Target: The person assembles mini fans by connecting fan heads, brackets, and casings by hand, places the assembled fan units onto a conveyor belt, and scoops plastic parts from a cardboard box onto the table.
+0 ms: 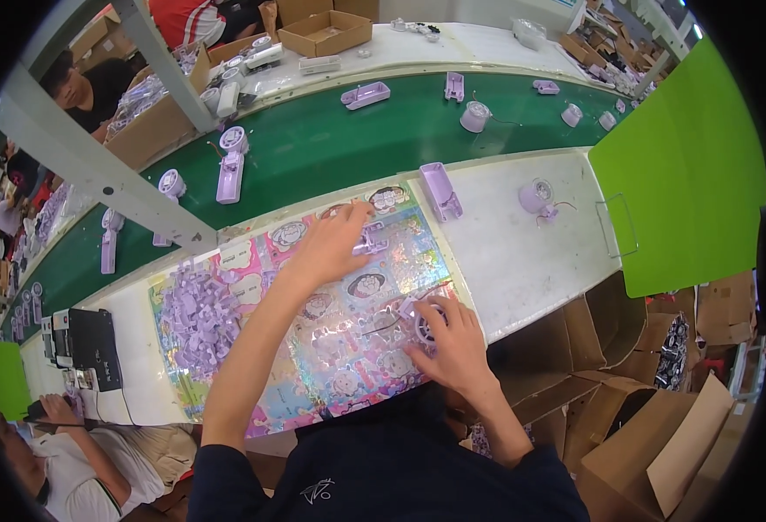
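My left hand (331, 248) reaches over a colourful cartoon-printed mat (313, 304), its fingers and thumb around a small lilac plastic housing (372, 241). Nearer to me, my right hand (457, 344) is closed on a round lilac fan head (426, 322), and its fingers cover part of the rim. A thin dark wire runs left from the fan head across the mat. At the mat's left end is a heap of small lilac plastic parts (199, 313). Beyond the mat's far right corner, an elongated lilac shell (441, 191) lies with its hollow side up.
Another lilac fan head (537, 197) with wires stands on the white table (505, 261). A green conveyor belt (305, 130) carries several lilac parts. A white metal post (96, 178) rises at left; a bright green panel (679, 174) stands at right. Cardboard boxes (644, 426) are below right. Another person sits at left.
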`<state>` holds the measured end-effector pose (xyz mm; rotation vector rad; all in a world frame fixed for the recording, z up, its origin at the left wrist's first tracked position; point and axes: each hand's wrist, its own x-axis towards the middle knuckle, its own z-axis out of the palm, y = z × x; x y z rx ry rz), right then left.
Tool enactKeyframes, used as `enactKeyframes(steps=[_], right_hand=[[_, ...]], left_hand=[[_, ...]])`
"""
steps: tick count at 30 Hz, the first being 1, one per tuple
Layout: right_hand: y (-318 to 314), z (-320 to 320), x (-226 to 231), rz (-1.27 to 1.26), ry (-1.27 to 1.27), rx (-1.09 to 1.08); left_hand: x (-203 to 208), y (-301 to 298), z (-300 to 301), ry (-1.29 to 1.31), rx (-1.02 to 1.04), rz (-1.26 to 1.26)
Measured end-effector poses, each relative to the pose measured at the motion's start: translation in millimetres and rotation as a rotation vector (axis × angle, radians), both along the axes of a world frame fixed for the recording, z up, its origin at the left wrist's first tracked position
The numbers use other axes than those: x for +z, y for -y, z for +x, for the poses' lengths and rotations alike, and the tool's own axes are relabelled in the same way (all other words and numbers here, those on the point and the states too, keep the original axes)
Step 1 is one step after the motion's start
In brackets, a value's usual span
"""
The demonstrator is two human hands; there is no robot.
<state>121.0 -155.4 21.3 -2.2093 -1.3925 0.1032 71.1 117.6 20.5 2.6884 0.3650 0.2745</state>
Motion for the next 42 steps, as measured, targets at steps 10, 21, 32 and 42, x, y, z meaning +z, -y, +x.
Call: enactKeyframes(steps=[10, 21, 32, 42], right_hand=[[-21.8, 21.0, 14.8, 0.243, -0.11, 0.136], [-50.7, 13.7, 22.4, 0.193, 0.198, 0.261], [-90.7, 23.2, 16.9, 0.371, 0.254, 0.262], [-197.6, 5.7, -57.8, 0.438, -0.162, 0.145]], left_hand=[[24.0, 14.1, -40.8, -0.254, -0.243, -0.409], [29.7, 19.3, -59.3, -0.185, -0.191, -0.318], [15.9, 3.8, -61.2, -0.027, 0.051, -0.708], [11.0, -98.0, -9.9, 0.231, 0.409, -0.986]])
